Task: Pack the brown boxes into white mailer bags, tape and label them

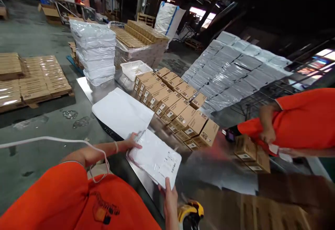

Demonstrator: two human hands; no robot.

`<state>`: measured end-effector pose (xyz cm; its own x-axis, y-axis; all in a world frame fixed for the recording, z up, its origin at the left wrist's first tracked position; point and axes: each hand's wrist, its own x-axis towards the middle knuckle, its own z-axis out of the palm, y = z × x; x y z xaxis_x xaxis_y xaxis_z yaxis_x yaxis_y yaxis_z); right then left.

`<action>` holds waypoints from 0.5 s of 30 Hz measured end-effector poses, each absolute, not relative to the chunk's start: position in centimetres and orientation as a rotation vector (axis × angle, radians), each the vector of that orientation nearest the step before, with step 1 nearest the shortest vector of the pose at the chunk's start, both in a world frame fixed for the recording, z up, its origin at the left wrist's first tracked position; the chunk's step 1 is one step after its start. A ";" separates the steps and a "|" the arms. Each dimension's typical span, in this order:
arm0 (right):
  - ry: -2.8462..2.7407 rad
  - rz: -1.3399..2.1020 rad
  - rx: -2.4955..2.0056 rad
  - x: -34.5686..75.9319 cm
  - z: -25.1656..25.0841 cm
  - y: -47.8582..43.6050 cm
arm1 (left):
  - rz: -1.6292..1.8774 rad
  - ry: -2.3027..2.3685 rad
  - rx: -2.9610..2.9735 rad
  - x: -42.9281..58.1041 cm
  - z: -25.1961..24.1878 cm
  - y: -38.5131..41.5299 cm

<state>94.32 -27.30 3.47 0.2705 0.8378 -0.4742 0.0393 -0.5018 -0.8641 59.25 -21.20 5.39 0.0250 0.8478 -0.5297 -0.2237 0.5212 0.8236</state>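
A white plastic-wrapped packet with printed text and a barcode lies between my hands at the edge of the metal table. My left hand grips its upper left corner, thumb on top. At its lower right edge, my right hand holds it with the thumb over the top and the fingers underneath. A large white sheet-like stack lies just beyond my left hand, touching or close to the packet. Rows of small brown boxes stand on the table beyond the packet.
A yellow and black tape dispenser sits near my right forearm. A co-worker in orange stands at the right beside brown boxes. A white basket and a tall stack of white packets are at the table's far end.
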 end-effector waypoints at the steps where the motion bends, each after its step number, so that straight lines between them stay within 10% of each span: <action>1: -0.849 1.320 -1.747 93.0 4.1 -25.6 | 0.960 1.299 0.571 57.3 6.0 -21.2; 15: -2.071 0.820 -2.067 64.5 -1.5 -12.7 | 1.547 1.552 0.289 24.6 12.9 -14.3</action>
